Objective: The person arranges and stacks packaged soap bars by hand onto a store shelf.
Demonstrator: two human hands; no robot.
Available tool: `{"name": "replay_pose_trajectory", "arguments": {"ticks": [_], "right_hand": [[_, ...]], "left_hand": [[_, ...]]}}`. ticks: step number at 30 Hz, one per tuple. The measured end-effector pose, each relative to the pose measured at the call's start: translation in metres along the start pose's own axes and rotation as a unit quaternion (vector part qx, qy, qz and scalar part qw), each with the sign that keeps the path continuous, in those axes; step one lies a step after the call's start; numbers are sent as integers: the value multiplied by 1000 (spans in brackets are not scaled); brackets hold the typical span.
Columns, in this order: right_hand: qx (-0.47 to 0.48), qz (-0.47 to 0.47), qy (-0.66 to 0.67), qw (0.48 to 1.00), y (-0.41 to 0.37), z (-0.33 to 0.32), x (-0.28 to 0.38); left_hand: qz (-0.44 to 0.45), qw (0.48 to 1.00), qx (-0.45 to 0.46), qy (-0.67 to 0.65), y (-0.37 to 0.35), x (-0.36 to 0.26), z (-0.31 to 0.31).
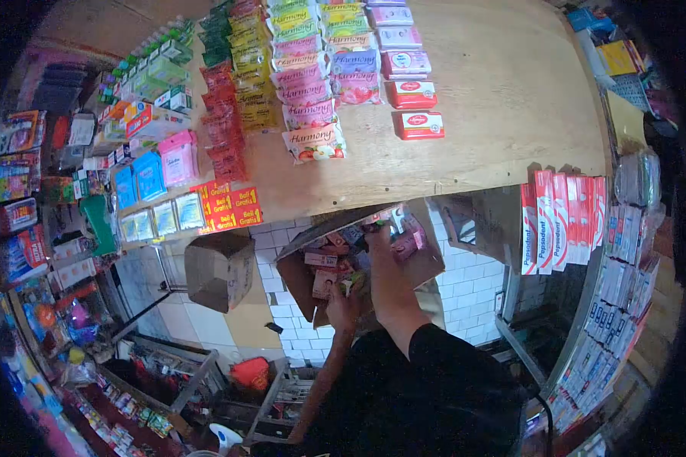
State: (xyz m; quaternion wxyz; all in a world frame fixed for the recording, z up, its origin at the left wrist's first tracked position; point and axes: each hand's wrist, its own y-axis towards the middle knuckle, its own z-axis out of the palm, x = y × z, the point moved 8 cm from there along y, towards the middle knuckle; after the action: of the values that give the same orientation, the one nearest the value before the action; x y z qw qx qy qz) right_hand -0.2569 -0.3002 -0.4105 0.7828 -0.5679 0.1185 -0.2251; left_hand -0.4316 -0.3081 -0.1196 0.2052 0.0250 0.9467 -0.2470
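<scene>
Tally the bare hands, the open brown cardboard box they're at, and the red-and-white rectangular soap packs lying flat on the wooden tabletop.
Bare hands, left hand and right hand: 2
Open brown cardboard box: 1
Red-and-white rectangular soap packs on the wooden tabletop: 2
Total: 5

The left hand (343, 308) and right hand (379, 239) reach among small packs (322, 260) in a cardboard box (427, 273).

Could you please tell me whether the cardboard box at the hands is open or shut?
Open: small packs show inside the cardboard box, and the right hand is inside it.
</scene>
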Motion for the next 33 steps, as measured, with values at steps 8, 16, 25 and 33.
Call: {"name": "replay_pose_trajectory", "arguments": {"ticks": [8,16,25,33], "right_hand": [[25,-3,10,1000,-28,-25,10],[-13,36,-219,975,-130,-2,42],[230,-350,-745,520,-270,84,157],[254,-312,-581,708,-330,183,218]], "left_hand": [[67,997,-42,4,7,2,6],[61,994,-41,-80,8,4,-7],[147,882,-63,-442,33,6,-24],[132,837,84,-525,50,-131,-70]]}}
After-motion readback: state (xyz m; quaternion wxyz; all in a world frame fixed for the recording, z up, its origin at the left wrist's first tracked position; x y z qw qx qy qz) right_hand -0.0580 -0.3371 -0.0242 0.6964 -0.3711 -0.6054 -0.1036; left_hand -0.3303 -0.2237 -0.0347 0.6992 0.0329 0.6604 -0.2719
